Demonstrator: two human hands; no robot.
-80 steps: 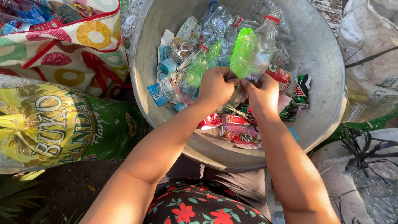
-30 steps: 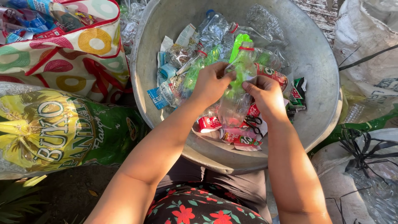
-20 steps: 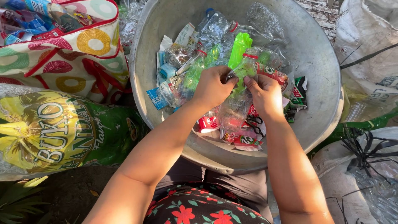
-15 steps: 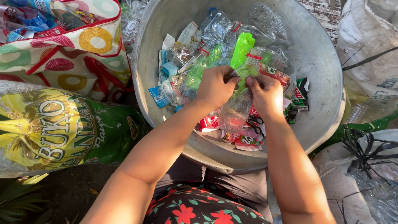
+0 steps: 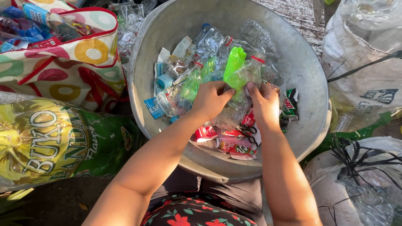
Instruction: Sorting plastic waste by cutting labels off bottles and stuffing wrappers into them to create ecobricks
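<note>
2 hands work a green label on a clear bottle over a metal basin.

Over the metal basin [image 5: 307, 79], the left hand [image 5: 211, 100] and right hand [image 5: 264, 102] both pinch closed on the green label [image 5: 233, 69] of a clear plastic bottle [image 5: 240, 90] held above the basin's middle. Torn red labels [image 5: 226, 140] lie at its near side, crushed bottles [image 5: 209, 46] farther in. Left of the basin sits a green sack [image 5: 50, 142]; beyond that, a ring-patterned bag [image 5: 79, 58].
</note>
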